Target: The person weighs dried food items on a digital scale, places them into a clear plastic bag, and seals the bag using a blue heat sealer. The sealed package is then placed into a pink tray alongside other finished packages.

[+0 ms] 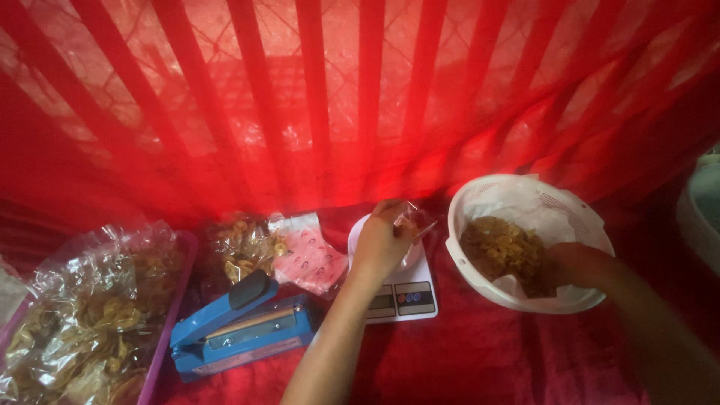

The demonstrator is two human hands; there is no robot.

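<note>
The left hand (382, 240) is being held over the small white kitchen scale (397, 289), its forearm rising from the bottom edge; the fingers are pinched on the mouth of a clear plastic bag (414, 225), which is being kept open just above the weighing platform. The right hand (577, 264) is being dipped into the white basket (581, 214), lined with white paper, and is closed loosely among the yellow chips (502, 247); whether chips are actually being gripped cannot be told.

Risk is judged to lie in the gap between basket and bag. Chips could be dropped on the red cloth (480, 352) if the pinch on the thin film is being loosened, or crushed if too tight a fist is being made. The scale could be nudged by the left wrist, so a false reading is being risked.

Further left, a blue heat sealer (240, 330), filled chip packets (240, 247) and a purple tray (176, 307) are lying.
</note>
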